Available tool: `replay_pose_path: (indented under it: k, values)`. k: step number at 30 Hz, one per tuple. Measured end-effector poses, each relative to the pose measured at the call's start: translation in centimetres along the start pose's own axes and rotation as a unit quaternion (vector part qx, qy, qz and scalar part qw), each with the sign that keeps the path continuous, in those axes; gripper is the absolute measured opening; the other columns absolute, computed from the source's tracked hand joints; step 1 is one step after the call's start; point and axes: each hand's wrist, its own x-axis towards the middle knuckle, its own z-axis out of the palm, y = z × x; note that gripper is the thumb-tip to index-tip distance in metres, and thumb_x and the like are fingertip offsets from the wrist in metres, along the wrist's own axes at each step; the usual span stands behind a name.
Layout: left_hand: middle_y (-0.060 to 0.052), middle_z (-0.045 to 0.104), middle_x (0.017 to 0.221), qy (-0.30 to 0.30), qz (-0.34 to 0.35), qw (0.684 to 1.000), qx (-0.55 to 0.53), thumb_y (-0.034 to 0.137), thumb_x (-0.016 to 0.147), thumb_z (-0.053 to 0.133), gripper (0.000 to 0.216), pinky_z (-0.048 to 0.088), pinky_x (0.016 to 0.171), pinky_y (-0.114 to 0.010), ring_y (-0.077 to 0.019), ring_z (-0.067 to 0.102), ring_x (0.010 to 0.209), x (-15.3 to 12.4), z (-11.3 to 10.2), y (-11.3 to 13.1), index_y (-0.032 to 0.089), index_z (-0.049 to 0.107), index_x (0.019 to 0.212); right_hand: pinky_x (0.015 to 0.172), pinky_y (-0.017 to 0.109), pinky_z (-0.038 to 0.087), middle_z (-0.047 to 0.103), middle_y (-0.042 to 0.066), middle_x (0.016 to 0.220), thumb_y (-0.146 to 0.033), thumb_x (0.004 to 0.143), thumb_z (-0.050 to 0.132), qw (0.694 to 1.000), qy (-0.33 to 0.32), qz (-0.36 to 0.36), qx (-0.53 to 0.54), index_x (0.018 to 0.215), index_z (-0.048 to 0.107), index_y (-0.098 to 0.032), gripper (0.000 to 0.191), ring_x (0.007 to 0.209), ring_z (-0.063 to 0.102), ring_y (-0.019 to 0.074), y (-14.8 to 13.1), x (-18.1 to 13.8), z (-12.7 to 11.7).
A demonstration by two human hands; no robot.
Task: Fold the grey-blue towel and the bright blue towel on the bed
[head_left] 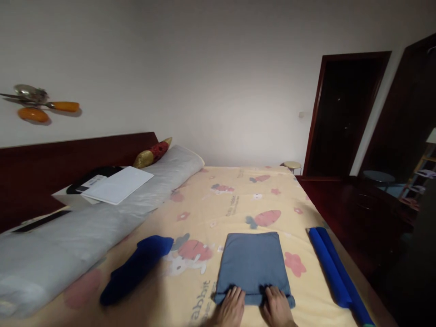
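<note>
A folded blue-grey cloth (254,259) lies flat on the bed in front of me, its near edge turned up into a narrow roll. My left hand (232,305) is at the left part of that edge, fingers curled over the roll. Farther right along the same edge, my right hand (276,306) has its fingers bent over it too. The thumbs are mostly hidden. To the left lies a crumpled dark blue cloth (136,270), apart from both hands. A bright blue rolled item (332,268) rests at the bed's right edge.
The bed has a yellow rabbit-and-carrot sheet (190,222). Along the headboard (34,168) runs a long grey pillow (102,231), with a white flat sheet or board (119,185) on it. A stool (292,165) and a dark door (345,118) are beyond the far right.
</note>
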Motion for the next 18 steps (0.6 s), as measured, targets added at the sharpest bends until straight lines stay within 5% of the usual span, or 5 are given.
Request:
replay_pose_path:
  k: [4,9,13,18]
  values:
    - [-0.007,0.061,0.130,0.041,-0.021,0.998,0.031,0.032,0.097,0.031,0.039,0.045,0.104,-0.040,-0.0235,0.054,0.123,-1.8,-1.2,-2.8,0.024,0.055,0.128,0.076,0.037,0.042,0.064,0.005,0.085,-0.023,0.088,0.045,0.994,0.085,-0.068,-0.026,0.091,0.057,-0.023,0.013,0.079,0.059,0.0235,3.5,-1.4,-1.4]
    - [-0.004,0.066,0.117,0.051,-0.041,0.998,0.026,0.024,0.097,0.029,0.036,0.043,0.102,-0.039,-0.0203,0.058,0.113,-2.1,-2.4,-3.5,0.026,0.060,0.115,0.077,0.038,0.037,0.060,0.003,0.080,-0.020,0.090,0.042,0.988,0.124,-0.081,-0.047,0.081,0.051,-0.025,0.014,0.077,0.055,0.0229,5.7,-2.2,-2.2]
    - [-0.006,0.064,0.119,0.018,-0.092,0.995,0.028,0.020,0.094,0.030,0.038,0.037,0.107,-0.045,-0.0226,0.055,0.115,-0.6,-2.6,-2.2,0.024,0.060,0.118,0.087,0.046,0.035,0.061,0.006,0.090,-0.019,0.080,0.048,0.989,0.119,-0.021,-0.080,0.090,0.055,-0.025,0.013,0.086,0.054,0.0267,4.9,-1.6,-1.5]
    - [-0.006,0.051,0.141,-0.012,-0.104,0.994,0.004,0.011,0.085,0.039,0.050,0.040,0.108,-0.041,-0.0237,0.044,0.131,2.0,-0.6,1.6,0.024,0.052,0.131,0.094,0.043,0.034,0.063,0.007,0.105,-0.014,0.069,0.052,0.993,0.103,-0.049,-0.023,0.103,0.055,-0.025,0.036,0.100,0.054,0.0280,0.5,-0.3,1.2]
